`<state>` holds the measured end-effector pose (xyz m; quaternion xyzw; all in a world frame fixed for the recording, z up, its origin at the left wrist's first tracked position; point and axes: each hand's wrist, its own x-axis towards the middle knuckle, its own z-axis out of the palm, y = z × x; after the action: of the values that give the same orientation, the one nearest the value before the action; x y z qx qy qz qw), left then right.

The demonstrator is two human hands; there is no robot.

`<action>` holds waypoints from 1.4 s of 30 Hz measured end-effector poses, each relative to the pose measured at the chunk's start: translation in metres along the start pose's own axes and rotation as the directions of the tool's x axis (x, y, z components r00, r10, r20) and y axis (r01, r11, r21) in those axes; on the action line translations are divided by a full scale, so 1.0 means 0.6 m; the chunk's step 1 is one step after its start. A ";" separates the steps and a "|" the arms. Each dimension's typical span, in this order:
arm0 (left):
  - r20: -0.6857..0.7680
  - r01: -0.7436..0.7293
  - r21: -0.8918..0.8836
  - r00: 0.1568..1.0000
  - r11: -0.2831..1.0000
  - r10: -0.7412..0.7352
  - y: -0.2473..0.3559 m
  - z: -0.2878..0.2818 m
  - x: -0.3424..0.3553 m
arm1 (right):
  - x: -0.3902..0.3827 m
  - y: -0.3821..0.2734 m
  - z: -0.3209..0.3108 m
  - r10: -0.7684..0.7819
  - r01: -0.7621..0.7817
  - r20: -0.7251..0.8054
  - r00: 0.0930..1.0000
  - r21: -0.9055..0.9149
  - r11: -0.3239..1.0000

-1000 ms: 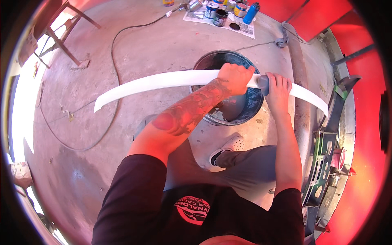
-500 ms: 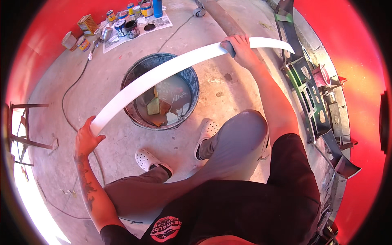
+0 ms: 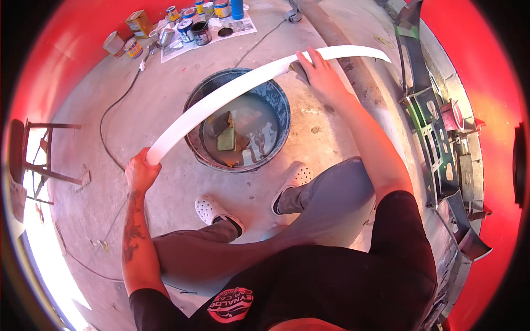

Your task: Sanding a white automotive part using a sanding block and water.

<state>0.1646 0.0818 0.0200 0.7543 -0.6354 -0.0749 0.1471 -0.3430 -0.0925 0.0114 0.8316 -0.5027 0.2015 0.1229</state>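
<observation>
A long, curved white strip (image 3: 226, 95) stretches across the view above a tub of cloudy water. My left hand (image 3: 142, 170) is closed around its near left end. Toward the far right end, my right hand (image 3: 326, 80) lies over the strip with its fingers across the top. Under those fingers is a small dark folded sheet, apparently sandpaper (image 3: 298, 70), pressed against the strip's surface. The black round tub (image 3: 280, 144) stands on the floor below, and a yellowish-green sponge (image 3: 226, 139) sits in it beside a darker piece.
Paint cans (image 3: 202, 34) and bottles stand on newspaper (image 3: 240, 25) at the far left. A cable (image 3: 105, 118) runs over the concrete floor. Dark bumper-like parts (image 3: 428, 129) line the right side by a red wall. A metal-legged stand (image 3: 52, 126) is at left.
The strip's left end and my left hand have moved up and right in the picture. My right hand has shifted slightly left, its fingers straighter. The floor scene has shifted right with the view.
</observation>
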 end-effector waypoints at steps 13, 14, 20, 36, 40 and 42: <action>0.124 0.079 -0.034 0.990 0.996 -0.074 0.042 0.003 0.032 | 0.063 -0.267 0.147 -0.155 -0.027 0.794 0.589 0.210 0.977; 0.153 0.078 -0.048 0.986 0.996 -0.070 0.040 0.004 0.035 | 0.059 -0.269 0.181 -0.162 -0.019 0.795 0.584 0.213 0.977; 0.253 0.065 -0.102 0.967 0.993 -0.038 0.055 -0.009 0.058 | -0.041 -0.292 0.319 0.056 -0.361 0.879 0.473 0.135 0.923; 0.325 0.039 -0.191 0.945 0.981 0.025 0.042 -0.004 0.057 | 0.047 -0.441 0.002 0.145 -0.216 0.171 0.974 0.541 0.813; 0.307 0.055 -0.210 0.952 0.976 0.012 0.032 0.017 0.055 | -0.019 -0.528 0.054 -0.284 0.221 0.178 0.942 0.304 0.926; 0.303 0.066 -0.192 0.953 0.979 -0.005 0.048 -0.005 0.045 | 0.005 -0.467 0.039 -0.124 0.059 0.190 0.974 0.313 0.948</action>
<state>0.1435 0.0515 0.0337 0.7270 -0.6258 -0.2549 0.1222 -0.0889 0.0256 -0.0085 0.8795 -0.4364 0.1831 -0.0506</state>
